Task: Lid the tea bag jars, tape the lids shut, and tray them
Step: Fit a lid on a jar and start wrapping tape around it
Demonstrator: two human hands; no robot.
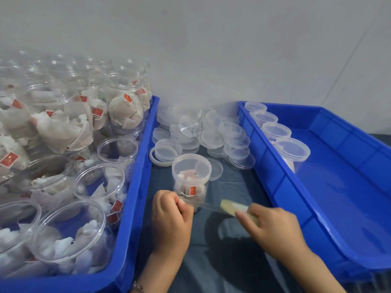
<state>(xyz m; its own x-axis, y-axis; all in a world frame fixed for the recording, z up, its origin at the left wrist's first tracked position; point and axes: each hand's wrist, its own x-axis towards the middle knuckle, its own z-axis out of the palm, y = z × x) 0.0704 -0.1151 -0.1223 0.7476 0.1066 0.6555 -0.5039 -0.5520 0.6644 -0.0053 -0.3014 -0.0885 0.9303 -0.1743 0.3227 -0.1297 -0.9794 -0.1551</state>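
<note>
A clear lidded jar of tea bags (191, 176) stands on the dark table between two blue trays. In front of it my left hand (170, 216) pinches the free end of a strip of clear tape (208, 206). My right hand (273, 226) grips the tape roll (237, 209), and the strip stretches between my hands just before the jar's lower wall. The left tray (135, 187) is packed with open jars of tea bags (69, 231). The right tray (330, 187) holds a row of lidded jars (292, 152) along its left wall.
A heap of loose clear lids (203, 134) lies on the table behind the jar, with one single lid (215, 169) right beside it. A grey wall closes off the back. The dark table cloth (222, 250) shows between the trays near me.
</note>
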